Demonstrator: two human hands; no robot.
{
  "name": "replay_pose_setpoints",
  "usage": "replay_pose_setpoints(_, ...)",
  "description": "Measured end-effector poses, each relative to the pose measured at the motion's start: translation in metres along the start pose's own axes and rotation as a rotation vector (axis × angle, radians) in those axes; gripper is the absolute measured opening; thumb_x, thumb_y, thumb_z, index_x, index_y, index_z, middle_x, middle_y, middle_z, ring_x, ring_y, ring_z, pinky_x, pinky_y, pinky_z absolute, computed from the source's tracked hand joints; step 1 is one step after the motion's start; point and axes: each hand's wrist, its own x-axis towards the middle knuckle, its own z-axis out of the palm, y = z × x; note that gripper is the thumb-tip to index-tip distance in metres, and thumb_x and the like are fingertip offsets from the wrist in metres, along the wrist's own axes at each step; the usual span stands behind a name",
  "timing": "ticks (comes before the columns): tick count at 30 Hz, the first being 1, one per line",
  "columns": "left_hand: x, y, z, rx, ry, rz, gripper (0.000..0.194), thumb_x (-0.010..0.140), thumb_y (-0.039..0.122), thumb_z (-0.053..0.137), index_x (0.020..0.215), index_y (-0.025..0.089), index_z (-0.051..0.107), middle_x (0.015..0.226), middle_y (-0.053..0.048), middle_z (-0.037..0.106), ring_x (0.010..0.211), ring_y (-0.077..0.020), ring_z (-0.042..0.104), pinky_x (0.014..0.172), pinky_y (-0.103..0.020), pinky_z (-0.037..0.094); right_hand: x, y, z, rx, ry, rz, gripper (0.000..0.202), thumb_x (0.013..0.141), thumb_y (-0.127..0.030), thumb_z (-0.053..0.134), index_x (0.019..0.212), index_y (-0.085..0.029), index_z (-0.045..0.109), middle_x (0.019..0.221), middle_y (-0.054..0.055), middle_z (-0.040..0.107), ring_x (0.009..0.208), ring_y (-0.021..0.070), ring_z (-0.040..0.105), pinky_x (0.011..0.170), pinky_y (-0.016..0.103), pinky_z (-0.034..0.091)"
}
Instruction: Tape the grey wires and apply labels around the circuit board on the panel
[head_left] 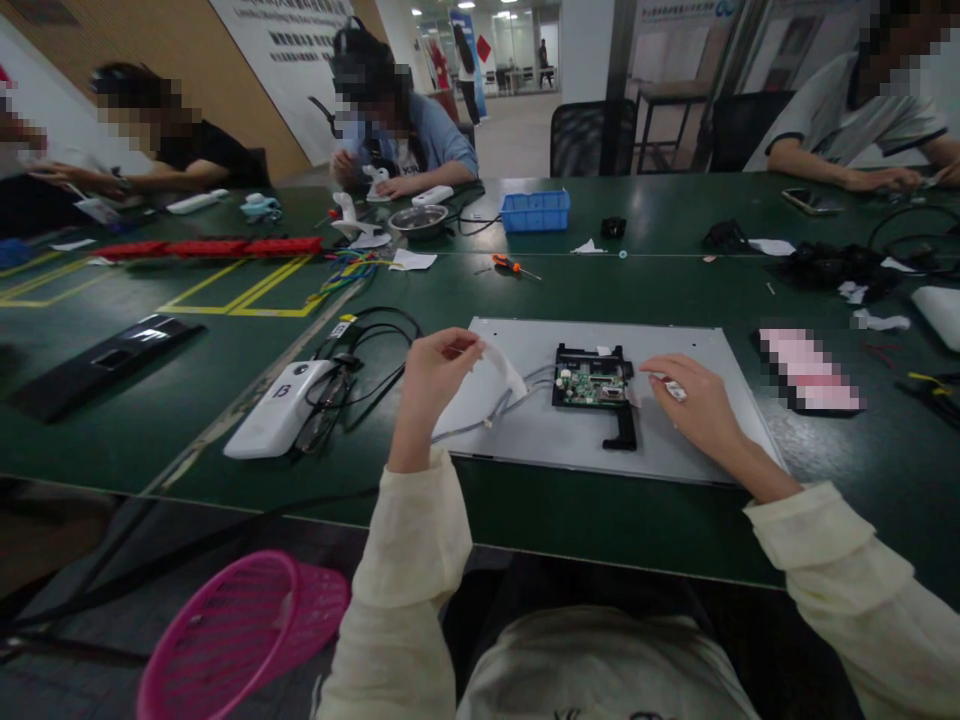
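My left hand [439, 385] is closed in a pinch on one end of a white strip [504, 368], which curves down toward grey cables [499, 408]. Those cables run into a green circuit board [592, 387] in a black plastic frame [621, 430]. Frame and board lie on a flat grey panel [525, 440]. Just right of the board, my right hand [697, 405] hovers over the panel with its fingers drawn together. A small whitish bit [675, 390] shows at those fingers, too small to name.
Left of the panel lie a white device [279, 405] with black cables and a long black cover [109, 365]. A phone [810, 370] is at the right. Beyond are an orange screwdriver [506, 263] and a blue bin [535, 211]. A pink basket [225, 640] stands below the table edge. Several people sit opposite.
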Motion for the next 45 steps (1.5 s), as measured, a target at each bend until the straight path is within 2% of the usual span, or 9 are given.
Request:
replay_pose_setpoints(4, -0.008, -0.012, 0.013, 0.085, -0.113, -0.019, 0.022, 0.073, 0.034, 0.06, 0.082, 0.016, 0.07, 0.07, -0.003, 0.068, 0.064, -0.0143, 0.06, 0.056, -0.022, 0.044, 0.002, -0.021, 0.002, -0.009, -0.036, -0.097, 0.032, 0.092, -0.023, 0.044, 0.12, -0.02, 0.058, 0.12, 0.01, 0.061, 0.113, 0.0234, 0.056, 0.1, 0.045, 0.045)
replay_pose_setpoints(10, -0.017, -0.023, 0.025, 0.311, -0.151, -0.012, 0.019, 0.076, 0.031, 0.057, 0.078, 0.017, 0.07, 0.071, -0.004, 0.068, 0.066, -0.0161, 0.062, 0.062, -0.026, 0.044, 0.01, -0.072, 0.019, -0.007, -0.343, -0.358, 0.048, 0.093, -0.032, 0.044, 0.137, -0.015, 0.044, 0.142, 0.014, 0.046, 0.134, 0.0252, 0.038, 0.11, 0.047, 0.034)
replay_pose_setpoints(15, -0.02, -0.027, 0.029, 0.364, -0.174, -0.001, 0.018, 0.078, 0.029, 0.055, 0.079, 0.019, 0.069, 0.075, -0.003, 0.069, 0.071, -0.0167, 0.062, 0.068, -0.027, 0.045, 0.013, -0.099, 0.048, -0.042, -0.491, -0.465, 0.061, 0.091, -0.047, 0.044, 0.14, -0.009, 0.039, 0.148, 0.017, 0.037, 0.139, 0.0274, 0.029, 0.114, 0.047, 0.026)
replay_pose_setpoints(19, -0.023, -0.028, 0.032, 0.428, -0.147, -0.003, 0.015, 0.077, 0.024, 0.056, 0.088, 0.02, 0.066, 0.077, -0.002, 0.067, 0.072, -0.0169, 0.061, 0.069, -0.027, 0.044, 0.011, -0.101, 0.065, -0.067, -0.536, -0.469, 0.064, 0.092, -0.053, 0.04, 0.137, -0.008, 0.043, 0.143, 0.019, 0.044, 0.135, 0.029, 0.037, 0.113, 0.049, 0.024)
replay_pose_setpoints(22, -0.028, -0.023, 0.034, 0.469, -0.041, 0.032, 0.028, 0.077, 0.021, 0.057, 0.105, 0.019, 0.058, 0.081, -0.002, 0.063, 0.073, -0.0168, 0.059, 0.069, -0.027, 0.043, 0.009, -0.1, 0.069, -0.06, -0.538, -0.465, 0.063, 0.092, -0.053, 0.04, 0.136, -0.008, 0.044, 0.141, 0.019, 0.046, 0.133, 0.0285, 0.04, 0.114, 0.049, 0.022)
replay_pose_setpoints(25, -0.036, -0.013, 0.035, 0.52, 0.047, 0.138, 0.025, 0.08, 0.017, 0.053, 0.105, 0.018, 0.053, 0.086, -0.004, 0.059, 0.077, -0.0171, 0.057, 0.072, -0.028, 0.043, 0.007, -0.1, 0.068, -0.06, -0.532, -0.462, 0.061, 0.092, -0.052, 0.04, 0.136, -0.009, 0.044, 0.141, 0.019, 0.046, 0.133, 0.0281, 0.04, 0.114, 0.047, 0.022)
replay_pose_setpoints(29, -0.048, -0.003, 0.04, 0.593, -0.106, 0.274, 0.012, 0.085, 0.015, 0.047, 0.093, 0.02, 0.055, 0.092, -0.006, 0.057, 0.086, -0.0187, 0.056, 0.077, -0.029, 0.043, 0.006, -0.102, 0.068, -0.071, -0.522, -0.454, 0.06, 0.093, -0.049, 0.04, 0.135, -0.006, 0.045, 0.139, 0.02, 0.048, 0.132, 0.0283, 0.04, 0.114, 0.048, 0.02)
replay_pose_setpoints(33, -0.054, -0.006, 0.045, 0.679, -0.224, 0.281, 0.014, 0.085, 0.017, 0.05, 0.096, 0.02, 0.058, 0.096, -0.007, 0.06, 0.093, -0.0221, 0.056, 0.084, -0.033, 0.043, 0.005, -0.101, 0.071, -0.054, -0.489, -0.445, 0.059, 0.092, -0.047, 0.042, 0.137, -0.009, 0.042, 0.14, 0.019, 0.047, 0.132, 0.0277, 0.041, 0.115, 0.05, 0.019)
replay_pose_setpoints(45, -0.059, -0.01, 0.052, 0.653, -0.144, 0.146, 0.015, 0.086, 0.021, 0.05, 0.096, 0.019, 0.062, 0.1, -0.008, 0.066, 0.097, -0.0238, 0.058, 0.086, -0.034, 0.044, -0.004, -0.105, 0.07, -0.077, -0.489, -0.424, 0.058, 0.092, -0.047, 0.043, 0.134, -0.008, 0.045, 0.14, 0.02, 0.046, 0.133, 0.0282, 0.039, 0.114, 0.049, 0.022)
